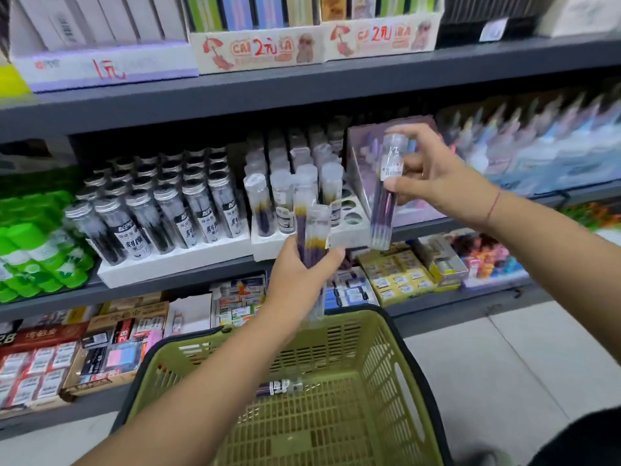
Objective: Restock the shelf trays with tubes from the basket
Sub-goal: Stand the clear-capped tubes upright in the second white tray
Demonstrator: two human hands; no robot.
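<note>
1. Directly below the camera sits an olive-green basket (363, 364) with a dark rim. One tube (279, 386) lies on its side on the slatted floor.
2. Beyond the basket stands a grey shelf unit (235, 92) with several tiers stocked with stationery.
3. On the middle tier a white tray on the left (174, 260) is packed with silver-capped tubes (161, 213) holding dark refills and leaning backward.
4. Just beside it on the right, a second white tray (353, 230) holds clear-capped tubes (262, 203). Several round holes at its right end stand unfilled.
5. The left hand (302, 277) is raised in front of this second tray. Its fingers and thumb are curled round a bunch of tubes (314, 237) with purple contents. The caps point up toward the tray and the lower ends hang over the basket.
6. The right hand (437, 183) is higher, near the tray's right end. It pinches a single tube (386, 196) between thumb and fingers at the upper half.
7. That tube hangs nearly upright, cap upward, in front of a purple pack (366, 156). It is above the tray and not in any hole.
</note>
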